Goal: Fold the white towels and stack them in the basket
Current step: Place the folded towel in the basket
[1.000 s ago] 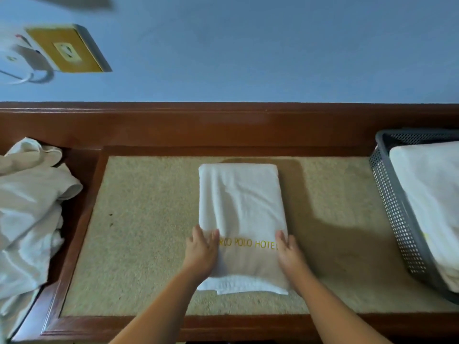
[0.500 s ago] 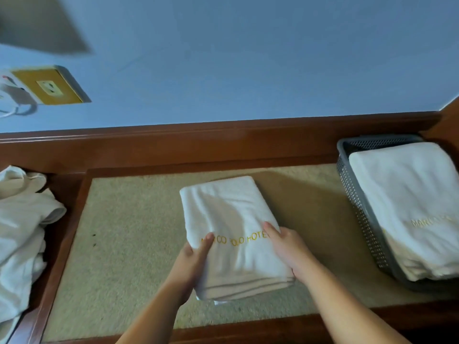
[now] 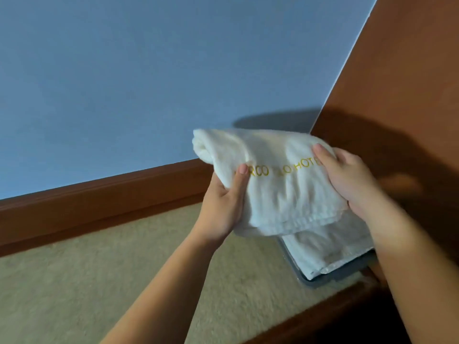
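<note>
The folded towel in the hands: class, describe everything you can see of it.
The folded towel is white terry cloth, folded into several layers, with yellow embroidered lettering partly hidden by a thumb. It is held in the air, sagging slightly, above the basket that already holds another white towel. The left hand grips its left edge, the right hand its right edge.

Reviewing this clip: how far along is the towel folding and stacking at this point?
Done: at least one folded white towel already lies in the grey basket. In hand: the left hand and right hand grip a folded towel with yellow lettering, held in the air above the basket. Left: setting it on the stack. Whether unfolded towels remain is out of view.
</note>
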